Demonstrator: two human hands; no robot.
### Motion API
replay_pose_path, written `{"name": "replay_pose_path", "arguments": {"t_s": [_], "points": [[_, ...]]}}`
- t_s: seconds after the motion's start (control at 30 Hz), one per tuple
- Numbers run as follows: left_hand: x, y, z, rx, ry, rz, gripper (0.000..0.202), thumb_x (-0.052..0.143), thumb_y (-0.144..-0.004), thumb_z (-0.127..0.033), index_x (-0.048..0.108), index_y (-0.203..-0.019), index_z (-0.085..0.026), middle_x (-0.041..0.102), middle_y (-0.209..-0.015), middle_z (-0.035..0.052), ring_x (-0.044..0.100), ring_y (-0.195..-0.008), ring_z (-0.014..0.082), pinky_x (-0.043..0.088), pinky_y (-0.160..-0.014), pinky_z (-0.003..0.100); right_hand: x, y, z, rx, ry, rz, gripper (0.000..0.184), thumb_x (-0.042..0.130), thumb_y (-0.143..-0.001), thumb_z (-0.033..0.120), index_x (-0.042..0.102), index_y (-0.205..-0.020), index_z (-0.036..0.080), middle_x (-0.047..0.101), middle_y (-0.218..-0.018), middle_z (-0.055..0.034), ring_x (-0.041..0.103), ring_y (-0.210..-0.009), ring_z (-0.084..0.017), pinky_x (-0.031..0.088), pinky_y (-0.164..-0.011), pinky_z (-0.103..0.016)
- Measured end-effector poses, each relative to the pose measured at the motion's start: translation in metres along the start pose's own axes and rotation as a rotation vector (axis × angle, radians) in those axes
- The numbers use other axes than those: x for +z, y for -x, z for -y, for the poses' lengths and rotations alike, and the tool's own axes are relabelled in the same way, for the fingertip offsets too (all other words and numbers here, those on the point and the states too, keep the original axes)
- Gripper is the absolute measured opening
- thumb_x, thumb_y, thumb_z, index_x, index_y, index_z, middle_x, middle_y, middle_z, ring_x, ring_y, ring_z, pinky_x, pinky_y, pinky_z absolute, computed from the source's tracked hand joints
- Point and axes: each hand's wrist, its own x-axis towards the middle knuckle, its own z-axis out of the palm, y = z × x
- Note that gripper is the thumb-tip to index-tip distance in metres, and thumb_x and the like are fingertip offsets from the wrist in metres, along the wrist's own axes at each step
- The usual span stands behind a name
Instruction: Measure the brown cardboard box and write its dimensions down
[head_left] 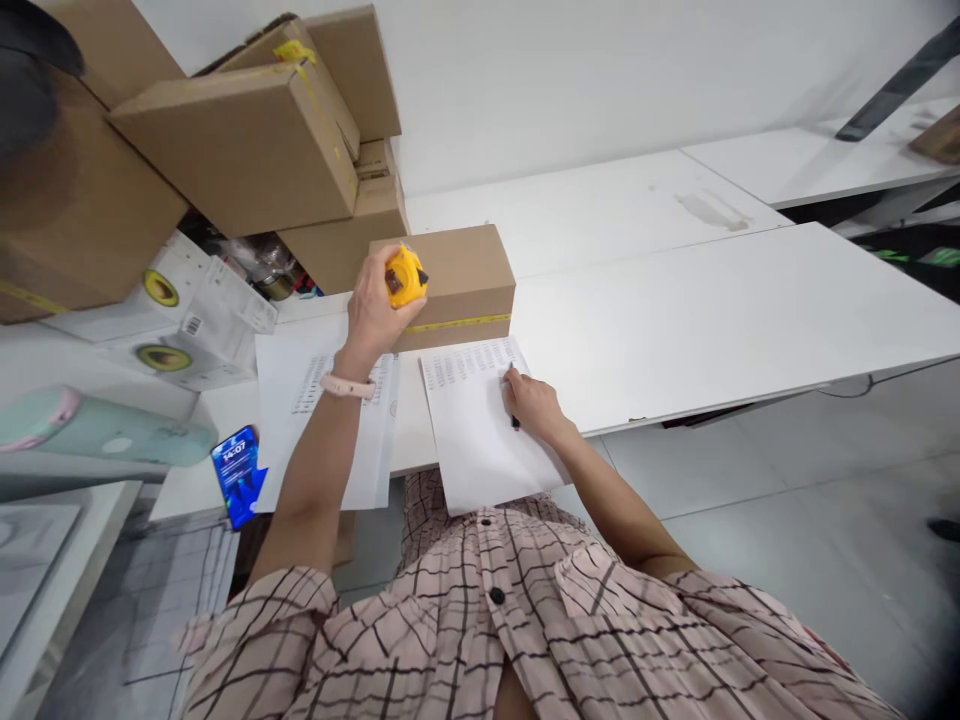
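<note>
My left hand (376, 305) is closed around a yellow tape measure (406, 277), held at the left end of a closed cardboard box (463, 270). A yellow strip runs along the box's front side; whether it is printed tape or the measure's blade I cannot tell. In my right hand (534, 402) is a dark pen (515, 421), its tip near the printed rows at the top of a paper sheet (472, 440). Under my left forearm lie more printed sheets (281, 400), partly covered by the arm.
Cardboard boxes (225, 150) are stacked at the back left, above white cartons with avocado pictures (217, 300). A lit phone (238, 475) lies on the table's left edge beside a mint green bottle (120, 430). The white table (675, 320) stretches far to the right.
</note>
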Motion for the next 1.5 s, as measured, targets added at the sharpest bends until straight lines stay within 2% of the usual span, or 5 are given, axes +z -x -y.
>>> {"name": "replay_pose_path", "arguments": {"t_s": [0.23,0.37,0.63,0.87,1.5], "points": [[0.029,-0.03,0.031,-0.002,-0.051,0.13,0.05,0.075,-0.085,-0.037,0.056,-0.128,-0.019,0.059,-0.138,0.014,0.046,-0.14,0.0346,0.028,-0.121,0.06,0.004,0.009,-0.025,-0.095,-0.307,-0.127,0.037,0.037,-0.093,0.015,0.065,-0.118,0.015,0.075,-0.112,-0.0114,0.071,-0.094,-0.024,0.05,-0.082,-0.033],[0.044,0.042,0.003,0.092,0.04,0.061,0.041,0.055,-0.096,-0.035,0.055,-0.134,-0.017,0.057,-0.144,0.0137,0.042,-0.145,0.0301,0.028,-0.123,0.057,0.015,0.015,-0.049,-0.147,-0.535,-0.223,0.038,0.044,-0.089,0.022,0.065,-0.12,0.02,0.077,-0.096,-0.006,0.072,-0.083,-0.022,0.053,-0.08,-0.033],[0.102,0.179,-0.036,0.047,0.078,0.62,0.07,0.053,-0.096,-0.05,0.039,-0.154,-0.014,0.033,-0.164,0.0193,0.023,-0.156,0.0333,0.018,-0.126,0.057,0.015,0.018,-0.033,0.026,-0.69,-0.575,0.031,0.053,-0.09,0.055,0.059,-0.086,0.025,0.066,-0.072,-0.0057,0.062,-0.068,-0.021,0.052,-0.072,-0.036],[0.11,0.178,-0.041,0.027,0.029,0.596,0.072,0.051,-0.097,-0.049,0.034,-0.156,-0.012,0.03,-0.165,0.0201,0.019,-0.157,0.034,0.012,-0.127,0.058,0.018,-0.036,0.02,-0.028,-1.374,-0.223,0.039,0.05,-0.091,0.062,0.056,-0.091,0.023,0.063,-0.067,-0.0001,0.062,-0.066,-0.017,0.052,-0.072,-0.032],[0.109,0.181,-0.038,0.014,0.077,0.553,0.065,0.054,-0.097,-0.05,0.044,-0.15,-0.013,0.038,-0.162,0.0177,0.027,-0.155,0.0336,0.016,-0.127,0.056,0.045,-0.064,0.018,-0.004,-1.037,-0.414,0.026,0.056,-0.08,0.04,0.038,-0.068,0.025,0.042,-0.06,0.0064,0.04,-0.058,-0.012,0.036,-0.059,-0.027]]}}
